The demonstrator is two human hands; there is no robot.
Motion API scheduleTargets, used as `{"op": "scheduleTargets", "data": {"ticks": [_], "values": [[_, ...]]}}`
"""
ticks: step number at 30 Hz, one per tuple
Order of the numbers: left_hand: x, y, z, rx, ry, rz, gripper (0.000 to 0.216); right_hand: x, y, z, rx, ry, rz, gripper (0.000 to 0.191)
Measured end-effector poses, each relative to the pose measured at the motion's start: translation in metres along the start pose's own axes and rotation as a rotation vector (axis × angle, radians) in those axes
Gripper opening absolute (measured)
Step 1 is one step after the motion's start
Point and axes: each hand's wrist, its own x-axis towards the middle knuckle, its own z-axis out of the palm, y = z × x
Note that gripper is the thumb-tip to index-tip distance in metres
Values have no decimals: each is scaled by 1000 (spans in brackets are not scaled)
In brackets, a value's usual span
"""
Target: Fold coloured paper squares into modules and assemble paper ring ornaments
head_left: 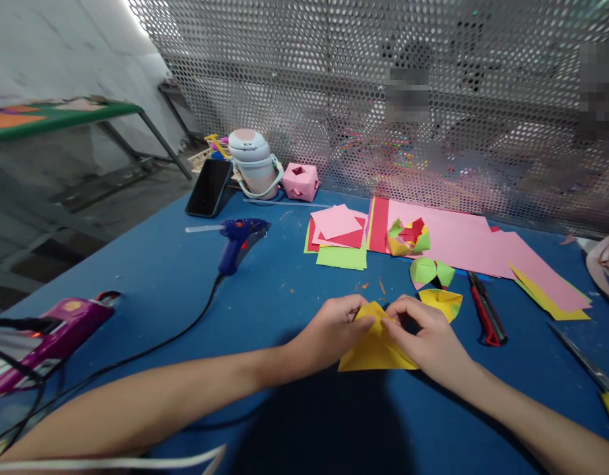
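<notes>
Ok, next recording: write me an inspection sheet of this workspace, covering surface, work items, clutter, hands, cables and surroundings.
Surface: blue table, small orange scraps beyond the hands.
Work items: yellow paper, folded, in hand; paper stack and pink sheets behind.
Clutter: phone, bottle, pink cube, glue gun, cutter; scissors at the right edge.
Hands: left hand and right hand both pinch the yellow paper near its top.
Cables: black cable runs from the glue gun towards the purple power strip; its far end cannot be traced.
Surroundings: perforated panel behind; green table at left.
</notes>
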Motion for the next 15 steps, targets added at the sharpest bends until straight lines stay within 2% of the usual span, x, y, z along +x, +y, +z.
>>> {"op": "scheduleTargets", "data": {"ticks": [6, 12, 15], "values": [[3, -6, -2, -14, -38, 16, 14, 2, 6, 0, 34, -67, -40, 9], [6, -1, -8, -168, -120, -165, 19, 5, 13, 0, 162, -60, -200, 19], [6, 3, -11, -236, -134, -189, 22, 5, 14, -2, 168, -61, -219, 23]]}}
